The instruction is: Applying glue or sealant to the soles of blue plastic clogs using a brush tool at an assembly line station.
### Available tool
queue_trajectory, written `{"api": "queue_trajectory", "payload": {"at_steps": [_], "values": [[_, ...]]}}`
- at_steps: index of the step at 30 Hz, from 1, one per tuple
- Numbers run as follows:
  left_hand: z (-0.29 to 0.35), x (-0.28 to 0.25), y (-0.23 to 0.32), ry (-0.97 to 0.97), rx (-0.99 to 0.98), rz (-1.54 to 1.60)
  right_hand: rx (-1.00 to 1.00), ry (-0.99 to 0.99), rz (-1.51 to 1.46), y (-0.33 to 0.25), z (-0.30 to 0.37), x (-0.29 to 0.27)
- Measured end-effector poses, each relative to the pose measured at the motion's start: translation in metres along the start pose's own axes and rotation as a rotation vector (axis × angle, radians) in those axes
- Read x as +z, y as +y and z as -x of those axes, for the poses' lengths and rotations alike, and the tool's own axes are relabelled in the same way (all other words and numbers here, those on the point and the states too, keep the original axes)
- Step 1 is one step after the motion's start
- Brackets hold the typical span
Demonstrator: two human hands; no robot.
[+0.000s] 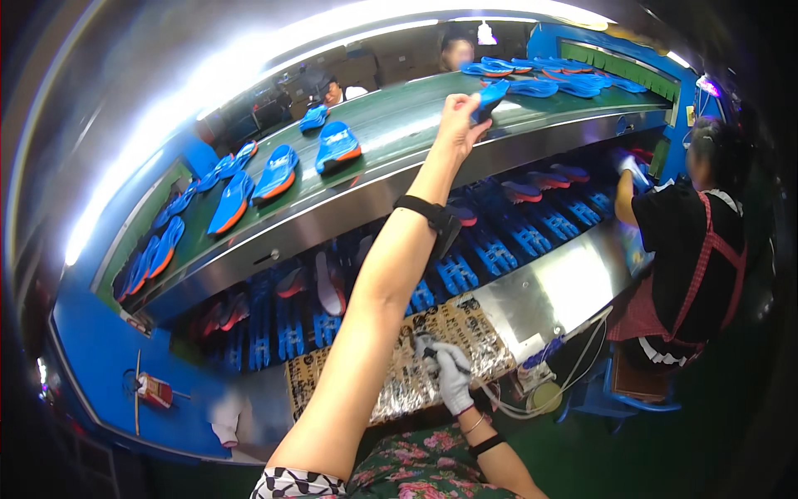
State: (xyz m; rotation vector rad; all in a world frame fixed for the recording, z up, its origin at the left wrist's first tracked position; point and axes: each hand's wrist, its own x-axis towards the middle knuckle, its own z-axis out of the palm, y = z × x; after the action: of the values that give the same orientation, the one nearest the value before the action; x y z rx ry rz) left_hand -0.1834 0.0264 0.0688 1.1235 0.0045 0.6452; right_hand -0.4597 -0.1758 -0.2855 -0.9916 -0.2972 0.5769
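My left arm reaches far out over the green conveyor belt [399, 125]. At its end my bare left hand [462, 125] is closed on one end of a blue shoe sole [494, 93], held tilted just over the belt. Lower down, my right hand [453, 376] wears a white glove and is closed around a small dark grey tool [426, 343], whose kind I cannot make out. That hand is above a worktop covered with shiny brown patterned sheeting [407, 399]. Blue soles with orange edges, such as one sole [338, 145], lie on the belt left of my left hand.
Several blue soles [573, 83] crowd the belt's right end. Under the belt, a shelf of blue slotted racks [499, 256] carries more soles [330, 283]. White hoses [573, 382] hang by the worktop's right side. A co-worker [694, 241] sits at right; two people are beyond the belt.
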Motion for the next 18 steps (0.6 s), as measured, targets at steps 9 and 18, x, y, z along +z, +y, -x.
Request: {"api": "queue_trajectory", "payload": {"at_steps": [9, 18], "values": [[0.22, -0.072, 0.048, -0.235, 0.091, 0.481, 0.018, -0.041, -0.164, 0.006, -0.012, -0.014], [0.476, -0.221, -0.004, 0.131, -0.433, 0.5, 0.024, 0.008, -0.009, -0.011, -0.009, 0.005]]}}
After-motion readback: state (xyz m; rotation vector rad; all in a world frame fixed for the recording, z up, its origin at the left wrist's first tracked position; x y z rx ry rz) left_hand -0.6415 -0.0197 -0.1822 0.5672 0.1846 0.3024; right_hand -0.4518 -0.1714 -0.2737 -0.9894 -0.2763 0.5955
